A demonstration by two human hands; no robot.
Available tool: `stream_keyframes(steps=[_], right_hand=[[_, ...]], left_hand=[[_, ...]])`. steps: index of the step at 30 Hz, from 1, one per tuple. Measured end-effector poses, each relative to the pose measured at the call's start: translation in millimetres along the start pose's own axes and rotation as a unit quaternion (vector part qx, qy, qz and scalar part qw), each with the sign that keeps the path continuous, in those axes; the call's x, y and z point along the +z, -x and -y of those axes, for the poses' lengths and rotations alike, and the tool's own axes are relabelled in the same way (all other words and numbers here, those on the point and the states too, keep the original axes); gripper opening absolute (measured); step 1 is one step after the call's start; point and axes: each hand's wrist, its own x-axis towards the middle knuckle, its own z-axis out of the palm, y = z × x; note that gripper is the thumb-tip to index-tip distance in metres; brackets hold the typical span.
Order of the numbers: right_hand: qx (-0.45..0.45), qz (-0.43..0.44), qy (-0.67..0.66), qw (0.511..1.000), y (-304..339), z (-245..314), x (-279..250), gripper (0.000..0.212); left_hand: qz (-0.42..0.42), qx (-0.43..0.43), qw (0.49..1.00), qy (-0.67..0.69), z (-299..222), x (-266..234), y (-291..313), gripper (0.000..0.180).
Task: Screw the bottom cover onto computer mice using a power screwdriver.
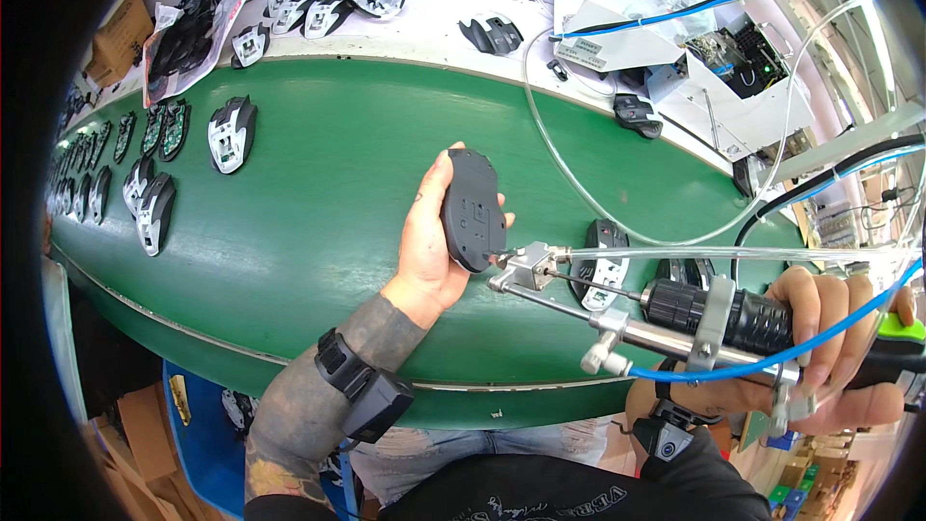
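Note:
My left hand (424, 241) is wrapped round a dark grey computer mouse (475, 212), held above the green belt with its underside facing up. In my right hand (834, 347) is a power screwdriver (714, 318) with a black grip and a metal screw-feeding head (531, 265). The head's tip meets the lower right edge of the mouse; whether a screw sits there is too small to tell. Beneath the screwdriver lies another mouse shell (600, 265) on the belt, partly covered by the tool.
Rows of circuit boards and mouse shells (149, 212) lie at the belt's left, with one white-and-black shell (231, 135) nearby. Several shells (328, 14) rest on the white ledge behind. A clear feed tube (569, 178) and a blue hose (733, 371) run to the tool. The screw feeder (738, 58) stands back right.

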Motion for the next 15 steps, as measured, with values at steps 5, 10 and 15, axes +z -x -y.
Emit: stream_keyframes(steps=[5, 10, 15], right_hand=[[0.013, 0.017, -0.008, 1.000, 2, -9, 11, 0.053], [0.068, 0.077, -0.016, 0.995, -1, -10, 12, 0.049], [0.070, 0.056, -0.020, 0.996, 0, -9, 17, 0.050]], left_hand=[[0.050, -0.034, 0.998, 0.004, 6, 4, 7, 0.043], [0.061, -0.043, 0.997, 0.016, 3, 6, 12, 0.042], [0.072, -0.043, 0.996, 0.030, 3, 7, 15, 0.042]])
